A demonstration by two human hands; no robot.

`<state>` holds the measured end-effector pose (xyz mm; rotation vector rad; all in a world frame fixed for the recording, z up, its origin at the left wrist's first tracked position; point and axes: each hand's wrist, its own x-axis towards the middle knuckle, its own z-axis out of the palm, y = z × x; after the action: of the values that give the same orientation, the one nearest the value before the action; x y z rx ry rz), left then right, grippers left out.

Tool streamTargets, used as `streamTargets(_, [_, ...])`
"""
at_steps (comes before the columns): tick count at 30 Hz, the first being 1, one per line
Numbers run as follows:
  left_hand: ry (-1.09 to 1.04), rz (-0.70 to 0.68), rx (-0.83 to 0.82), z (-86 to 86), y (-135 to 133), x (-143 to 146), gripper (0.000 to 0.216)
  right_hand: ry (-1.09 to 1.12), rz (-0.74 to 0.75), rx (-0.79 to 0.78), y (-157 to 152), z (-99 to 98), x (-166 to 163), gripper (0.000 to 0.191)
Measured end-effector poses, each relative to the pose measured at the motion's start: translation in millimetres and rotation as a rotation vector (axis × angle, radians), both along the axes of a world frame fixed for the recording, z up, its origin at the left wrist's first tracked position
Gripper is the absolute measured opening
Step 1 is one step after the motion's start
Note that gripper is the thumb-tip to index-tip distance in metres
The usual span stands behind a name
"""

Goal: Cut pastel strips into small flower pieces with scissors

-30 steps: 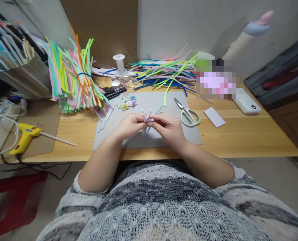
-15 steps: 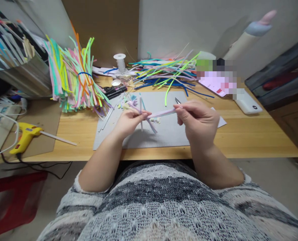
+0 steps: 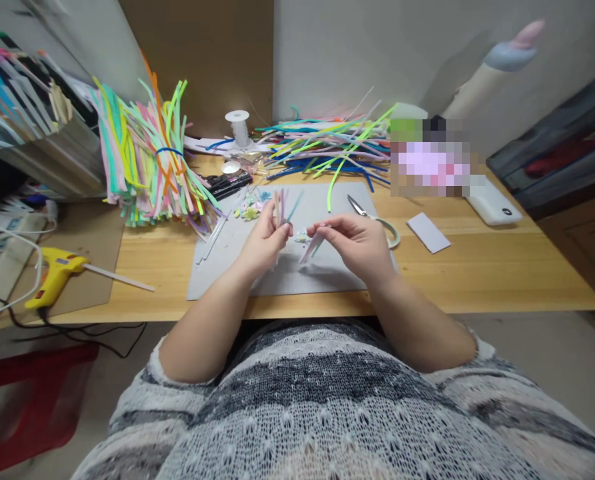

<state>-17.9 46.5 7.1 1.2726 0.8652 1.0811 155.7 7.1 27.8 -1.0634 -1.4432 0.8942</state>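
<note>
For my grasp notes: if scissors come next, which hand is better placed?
Probably the right hand: it holds pale strips, but is beside the scissors; the left hand is farther off.

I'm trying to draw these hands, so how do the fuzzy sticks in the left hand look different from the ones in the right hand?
The left-hand sticks poke up above the left hand; the right-hand sticks slant down below the right hand.
The left-hand sticks fan apart; the right-hand sticks lie close together.
Both are thin, pastel and held over the grey mat.
</note>
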Motion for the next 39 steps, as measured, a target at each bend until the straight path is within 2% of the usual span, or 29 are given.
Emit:
streamTargets(4, [0.102,0.029,-0.073,-2.5,-4,5,0.042,-0.074,0.02,0.005,12,-7.0,-3,0.013])
streamTargets(9, [0.139,0.014,-0.037,-4.5,-5,5,0.036,-0.089,0.014,0.017,13,-2.2,-4,0.017])
streamTargets(14, [0.182,-0.147,-0.005,-3.4,-6,6,0.029,-0.063,0.066,0.007,9,-0.3,-8,0.017])
streamTargets(17, [0.23,-0.168,0.037,-1.4,-8,5,0.024,-0.096,0.077,0.003,9,-5.2,-9,0.016])
streamTargets(22, [0.318,-0.157,0.057,-1.0,-8,4,0.024,-0.172,0.119,0.027,9,-12.8,-7,0.015])
streamTargets(28, [0.303,-0.184,0.087,0.9,-10,5,0.023,-0.118,0.109,0.073,8,-13.6,-8,0.013])
streamTargets(31, [0.319,-0.181,0.052,4.0,-11,5,0.025,-0.039,0.107,0.077,9,-15.8,-10,0.018])
streamTargets(34, [0.265,-0.131,-0.015,9.7,-10,1,0.023,0.151,0.06,0.004,12,-20.9,-10,0.029])
streamTargets(36, [0.177,-0.085,-0.096,13.8,-7,-3,0.023,0.197,0.075,-0.123,15,-24.8,-8,0.036])
streamTargets(39, [0.009,-0.042,-0.217,17.5,-1,-10,0.026,0.165,0.256,-0.402,17,-29.3,-7,0.048])
